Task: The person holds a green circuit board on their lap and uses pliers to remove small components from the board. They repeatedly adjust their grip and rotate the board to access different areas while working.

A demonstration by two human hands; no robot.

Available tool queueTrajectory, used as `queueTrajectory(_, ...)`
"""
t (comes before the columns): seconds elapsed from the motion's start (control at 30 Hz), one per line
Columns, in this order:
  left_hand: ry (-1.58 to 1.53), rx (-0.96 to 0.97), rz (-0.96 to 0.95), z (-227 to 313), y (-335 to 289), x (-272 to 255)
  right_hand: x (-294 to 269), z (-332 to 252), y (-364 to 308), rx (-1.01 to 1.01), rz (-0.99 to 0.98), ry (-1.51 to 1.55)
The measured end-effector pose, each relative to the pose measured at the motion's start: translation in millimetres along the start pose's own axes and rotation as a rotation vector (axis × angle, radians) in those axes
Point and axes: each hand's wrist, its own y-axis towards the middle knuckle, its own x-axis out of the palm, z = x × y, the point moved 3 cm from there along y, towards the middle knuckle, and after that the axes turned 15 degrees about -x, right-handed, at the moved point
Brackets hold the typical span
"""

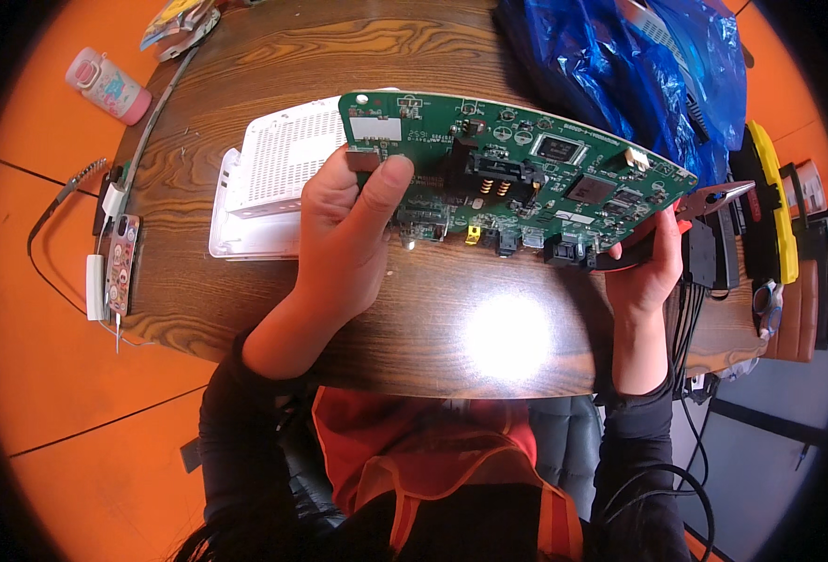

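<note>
Your left hand is pinched on the left end of 1 green circuit board, thumb flat on its component face, the other fingers curled in. Your right hand looks closed round 1 pair of pliers, nose toward 3 o'clock, while it also seems to prop the board's right end; how firmly, you can't tell from here. The board is raised over the table, tilted, its component face toward you.

The step in hand looks like steadying the bare board with a tool ready; your next move probably calls for a secure hold at its edges, metal nose clear of its face.

Out from the board, 2 white parts lie at 9 o'clock: a vented shell resting on a shallow tray. There's 1 blue plastic bag at 1 o'clock, 1 bottle at 10 and 1 phone between 8 and 9.
</note>
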Motion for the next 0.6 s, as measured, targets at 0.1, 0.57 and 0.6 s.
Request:
queueTrajectory(0.1, -0.007, 0.053, -0.019, -1.6, -1.8, -1.3, -3.4, 1.0, -0.2, 0.013, 0.034, 0.0)
queueTrajectory(0.57, -0.016, 0.28, -0.049, 4.6, -10.4, -1.0, -1.1, 1.8, 0.6, -0.022, 0.116, -0.018)
queueTrajectory(0.6, -0.059, 0.187, 0.008, 4.1, -8.0, -1.7, 0.3, 0.3, 0.6, -0.004, 0.069, -0.035)
